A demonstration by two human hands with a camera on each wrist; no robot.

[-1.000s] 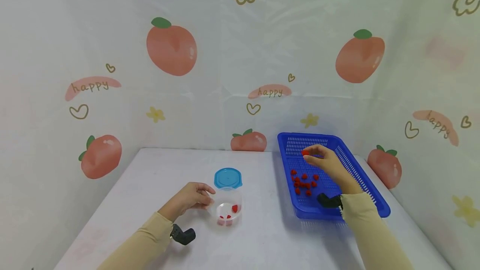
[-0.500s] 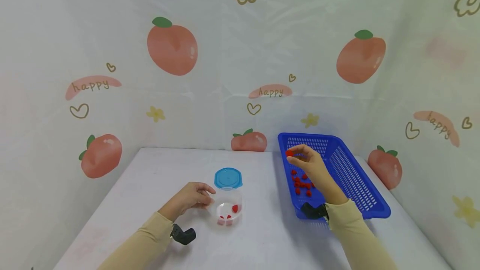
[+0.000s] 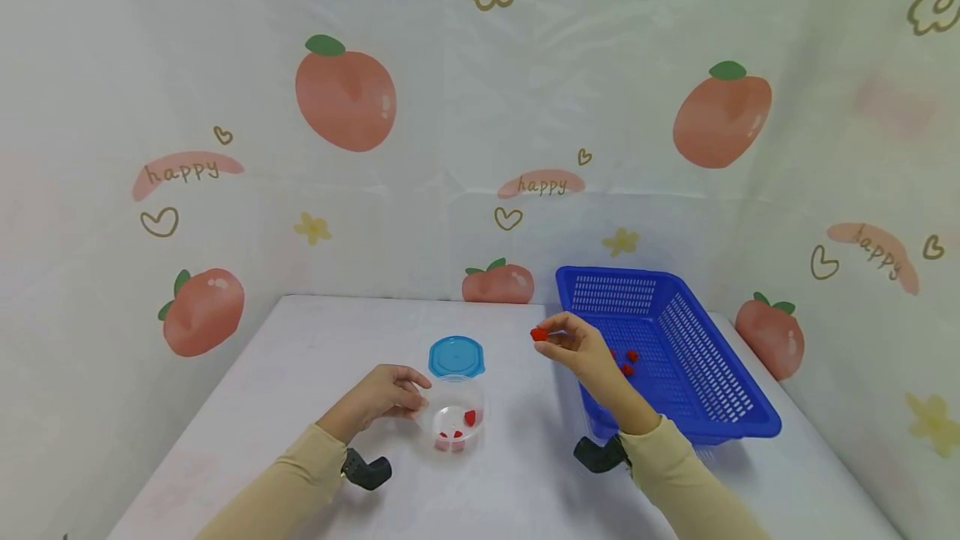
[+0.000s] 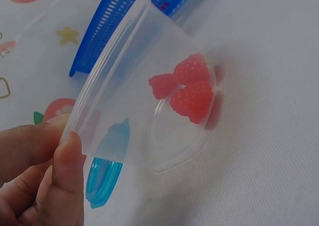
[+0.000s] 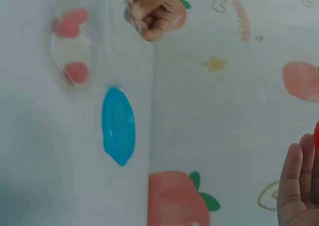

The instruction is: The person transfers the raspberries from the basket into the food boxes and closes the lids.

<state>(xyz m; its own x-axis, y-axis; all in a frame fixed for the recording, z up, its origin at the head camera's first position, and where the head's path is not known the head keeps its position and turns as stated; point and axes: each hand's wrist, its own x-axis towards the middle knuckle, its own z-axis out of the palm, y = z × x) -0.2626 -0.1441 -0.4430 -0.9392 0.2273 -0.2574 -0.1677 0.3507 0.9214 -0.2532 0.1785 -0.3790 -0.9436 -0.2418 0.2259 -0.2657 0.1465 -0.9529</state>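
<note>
- A raspberry (image 3: 539,334) is pinched between the thumb and fingertips of a person's right hand (image 3: 581,348), held above the white table (image 3: 360,327) just left of a blue basket; only a red sliver of the fruit shows in the right wrist view.
- The left hand (image 3: 386,397) grips the rim of a clear plastic tub (image 3: 453,392), thumb and fingers closed narrowly over its edge as the container stands on the tabletop.
- Three berries (image 4: 192,101) sit at the bottom of the tub, bunched together in the left wrist view and seen through its translucent wall.
- A translucent blue lid (image 3: 456,356) lies flat on the table just beyond the tub.
- At right, the perforated plastic blue basket (image 3: 701,344) holds more red fruit (image 3: 632,355); the right hand and forearm hide part of its floor, so a full count cannot be told.
- Beige sleeves (image 3: 277,482) cover both forearms, and a black device (image 3: 365,470) is worn at each wrist.
- Behind the table hangs a white backdrop (image 3: 442,90) printed with red fruits, yellow flowers, outlined hearts and the word "happy."
</note>
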